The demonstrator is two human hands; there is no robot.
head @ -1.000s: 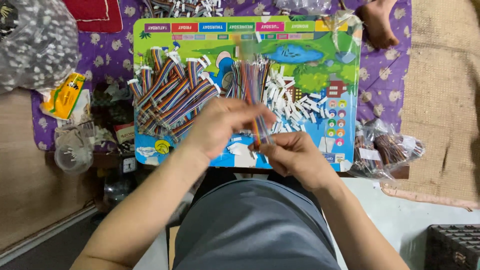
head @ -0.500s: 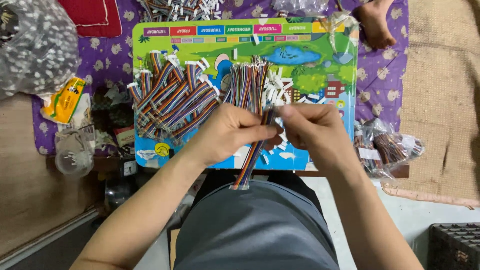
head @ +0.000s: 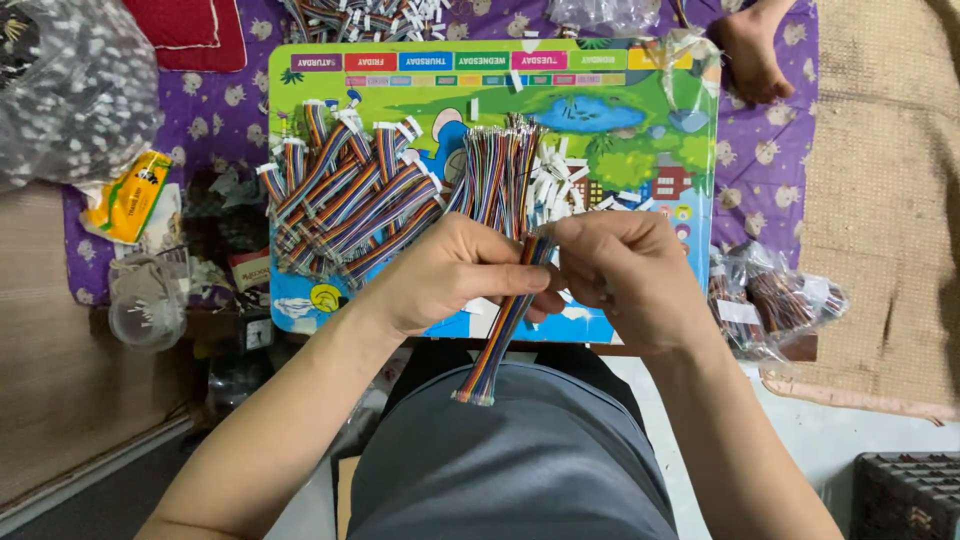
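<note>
Both hands meet over the near edge of a bright picture board (head: 690,200), working one rainbow ribbon cable (head: 497,345). The left hand (head: 450,275) is closed round the cable, thumb on top and fingers curled under, so the strip runs out below its fingers and hangs down toward the lap, its cut end loose just above the grey shirt. The right hand (head: 625,275) is pinched on the cable's upper end, right against the left fingertips; what sits between its fingertips is too small to tell, though it is probably one of the white connectors (head: 560,190) lying just beyond the knuckles. Beyond the left fingers lies a fanned pile of finished cables (head: 345,200) with white plugs on their ends, and straight ahead of both thumbs a neat bundle of bare cables (head: 495,175). Out past the right wrist are bagged cables (head: 780,300); out past the left forearm sit a clear cup (head: 145,305) and a yellow packet (head: 125,195). The step in hand looks like fitting a plug to the cable's top end. I judge that the next move calls for a steady left grip, with the wires held flat and in line while the right fingertips press squarely.
</note>
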